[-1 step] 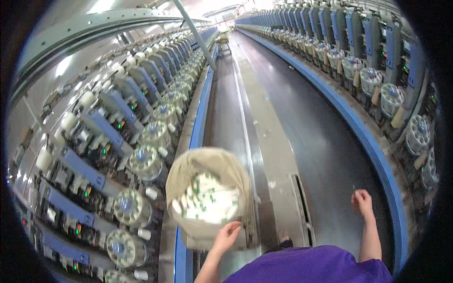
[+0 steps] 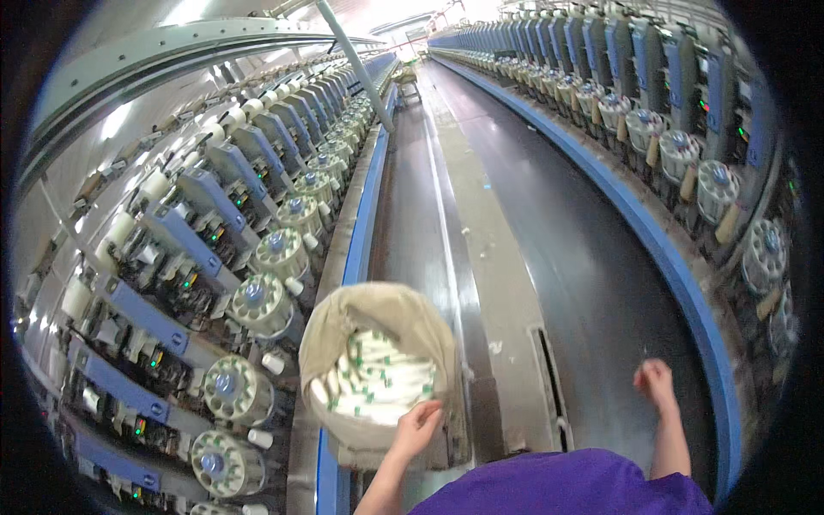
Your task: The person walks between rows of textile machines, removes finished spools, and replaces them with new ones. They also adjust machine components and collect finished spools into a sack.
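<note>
A beige cloth bag [image 2: 378, 296] with a wide round mouth stands in front of me, left of the middle. White yarn bobbins with green ends [image 2: 390, 365] lie heaped inside it. My left hand [image 2: 418, 429] is closed on the near right part of the bag's rim. Off to the right, my right hand [image 2: 656, 382] hangs over the dark floor, apart from the machines. Its fingers are loosely curled and nothing shows in them.
Winding machines with round bobbin magazines [image 2: 264, 306] line the left side, with a blue rail [image 2: 365, 215] along their foot. Another row of winders [image 2: 639, 64] runs along the right behind a curved blue edge [image 2: 635, 219]. A cart [image 2: 407, 81] stands far down the aisle.
The machines and floor marks have slid slightly toward me, while the bag keeps its place before me with my left hand at its rim. My right hand has come a little nearer.
</note>
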`<state>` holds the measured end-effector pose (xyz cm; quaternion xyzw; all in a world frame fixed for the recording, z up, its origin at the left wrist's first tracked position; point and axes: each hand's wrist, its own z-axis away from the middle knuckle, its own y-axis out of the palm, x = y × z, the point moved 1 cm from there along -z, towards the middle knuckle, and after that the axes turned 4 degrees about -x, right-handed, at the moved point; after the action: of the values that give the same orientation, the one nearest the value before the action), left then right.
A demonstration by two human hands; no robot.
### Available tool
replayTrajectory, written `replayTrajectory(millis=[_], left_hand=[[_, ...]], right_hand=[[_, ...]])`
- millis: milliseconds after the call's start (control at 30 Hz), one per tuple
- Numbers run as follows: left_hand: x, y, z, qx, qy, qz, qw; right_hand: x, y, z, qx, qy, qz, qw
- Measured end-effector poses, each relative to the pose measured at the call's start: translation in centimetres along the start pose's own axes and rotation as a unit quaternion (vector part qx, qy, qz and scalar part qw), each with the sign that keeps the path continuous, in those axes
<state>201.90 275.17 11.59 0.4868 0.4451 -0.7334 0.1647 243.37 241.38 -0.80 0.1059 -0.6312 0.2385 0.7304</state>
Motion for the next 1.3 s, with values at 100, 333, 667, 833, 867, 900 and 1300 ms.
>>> replayTrajectory(millis=[100, 333, 667, 833, 867, 900, 1300], left_hand=[[-5.9, 2.5, -12.2, -0.016, 0.173, 0.024, 0.984], [-8.7, 6.7, -39.5, 0.110, 0.280, -0.061, 0.952], [24.6, 0.1, -48.3, 0.104, -0.331, -0.191, 0.918], [29.3, -0.6, -59.6, 0.161, -0.447, -0.175, 0.862], [28.6, -1.5, -64.2, 0.173, -0.433, -0.184, 0.865], [27.3, -2.4, -69.1, 0.189, -0.410, -0.195, 0.871], [3.2, -13.9, -138.0, -0.098, -0.056, 0.014, 0.993]], right_hand=[[-3.9, 2.7, -1.9, 0.005, 0.218, 0.193, 0.957], [-15.0, -3.3, -11.2, 0.029, 0.374, 0.456, 0.807], [18.4, 34.6, -68.4, 0.076, -0.050, 0.350, 0.932], [31.6, 57.1, -79.7, 0.274, -0.146, 0.052, 0.949], [31.3, 59.7, -80.9, 0.307, -0.128, 0.050, 0.942], [29.8, 61.7, -82.4, 0.342, -0.052, 0.025, 0.938], [4.7, 47.2, -99.0, 0.048, 0.356, 0.490, 0.794]])
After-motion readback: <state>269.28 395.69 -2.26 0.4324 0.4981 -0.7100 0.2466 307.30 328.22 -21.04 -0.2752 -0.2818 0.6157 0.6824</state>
